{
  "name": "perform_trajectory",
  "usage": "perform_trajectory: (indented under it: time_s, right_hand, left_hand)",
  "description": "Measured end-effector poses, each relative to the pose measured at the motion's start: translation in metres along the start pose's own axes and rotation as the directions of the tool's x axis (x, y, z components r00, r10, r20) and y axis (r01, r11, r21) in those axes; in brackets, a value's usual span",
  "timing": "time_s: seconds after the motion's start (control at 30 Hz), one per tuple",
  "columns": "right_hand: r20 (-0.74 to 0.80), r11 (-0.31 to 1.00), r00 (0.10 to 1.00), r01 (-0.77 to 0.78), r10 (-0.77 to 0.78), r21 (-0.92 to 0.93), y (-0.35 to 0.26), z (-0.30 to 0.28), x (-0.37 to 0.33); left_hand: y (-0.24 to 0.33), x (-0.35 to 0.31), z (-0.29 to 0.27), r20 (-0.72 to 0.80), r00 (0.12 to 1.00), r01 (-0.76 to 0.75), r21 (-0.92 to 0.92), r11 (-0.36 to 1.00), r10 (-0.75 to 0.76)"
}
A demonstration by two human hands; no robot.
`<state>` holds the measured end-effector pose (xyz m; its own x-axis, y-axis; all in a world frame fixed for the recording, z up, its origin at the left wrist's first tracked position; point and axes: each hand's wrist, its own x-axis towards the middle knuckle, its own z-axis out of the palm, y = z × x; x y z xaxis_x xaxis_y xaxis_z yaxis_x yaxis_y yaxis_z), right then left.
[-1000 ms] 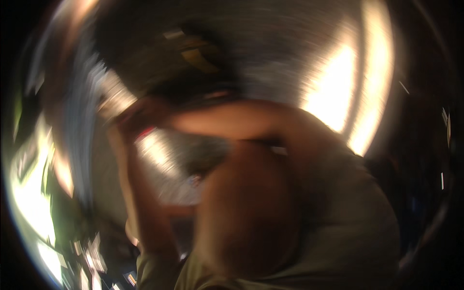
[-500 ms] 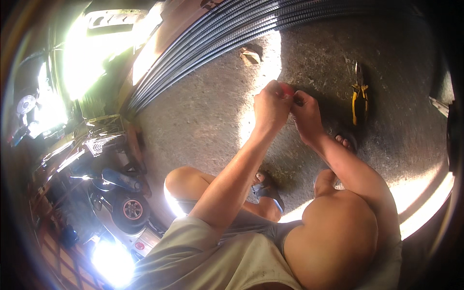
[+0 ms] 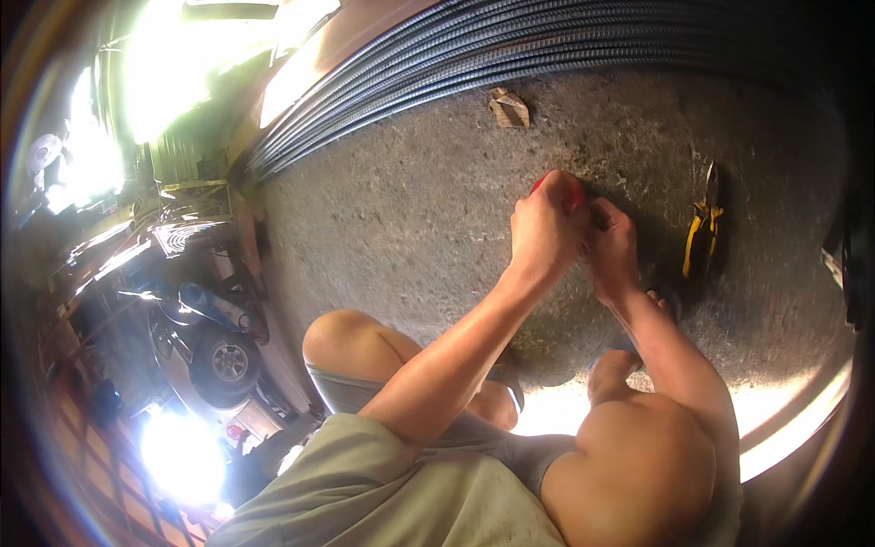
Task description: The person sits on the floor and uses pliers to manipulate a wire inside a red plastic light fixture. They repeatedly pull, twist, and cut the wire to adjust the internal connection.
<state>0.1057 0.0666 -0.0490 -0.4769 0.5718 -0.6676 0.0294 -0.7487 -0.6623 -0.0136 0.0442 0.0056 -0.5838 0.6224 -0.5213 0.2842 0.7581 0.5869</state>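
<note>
Both my hands are close together over the concrete floor in front of my bent knees. My left hand is closed around a small round red thing, which shows partly past the fingers; its exact kind is hidden. Right beside it, my right hand has its fingers curled in a pinch near the red thing. What lies between those fingertips, if anything, I cannot make out. To the right of my hands, pliers with yellow and black handles lie on the floor, jaws pointing away from me.
A bundle of ribbed steel bars runs along the far side of the floor. A crumpled brown scrap lies just before it. At the left stand a wheel and a blue cylindrical part among clutter.
The view has shifted, so the hands, pliers and scrap all sit further right in it. The sunlit strip across the floor beyond my hands is gone. My hands stay together at the red thing.
</note>
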Motion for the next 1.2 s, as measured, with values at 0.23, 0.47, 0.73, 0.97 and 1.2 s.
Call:
perform_trajectory:
  time_s: [0.23, 0.47, 0.73, 0.97, 1.2]
  right_hand:
    - [0.075, 0.997, 0.997, -0.012, 0.018, -0.076, -0.005, -0.011, 0.008]
    - [0.087, 0.999, 0.996, -0.015, 0.018, -0.036, -0.017, -0.002, 0.007]
    - [0.142, 0.996, 0.99, 0.029, -0.017, -0.079, -0.019, -0.003, 0.007]
    - [0.135, 0.985, 0.991, 0.043, -0.02, -0.17, -0.027, 0.0, 0.008]
    - [0.154, 0.982, 0.985, 0.097, -0.072, -0.161, -0.023, -0.003, 0.015]
  left_hand:
    - [0.015, 0.0, -0.002, -0.008, 0.997, 0.072, -0.017, 0.997, -0.072]
    - [0.009, 0.001, 0.0, -0.014, 0.999, 0.034, -0.059, 0.998, -0.034]
    - [0.006, 0.002, 0.001, 0.019, 1.0, 0.023, -0.008, 1.0, -0.023]
    - [0.0, 0.002, 0.003, -0.005, 1.0, 0.001, -0.049, 0.999, -0.001]
    - [0.001, 0.004, 0.009, -0.031, 1.0, -0.002, -0.032, 0.999, 0.001]
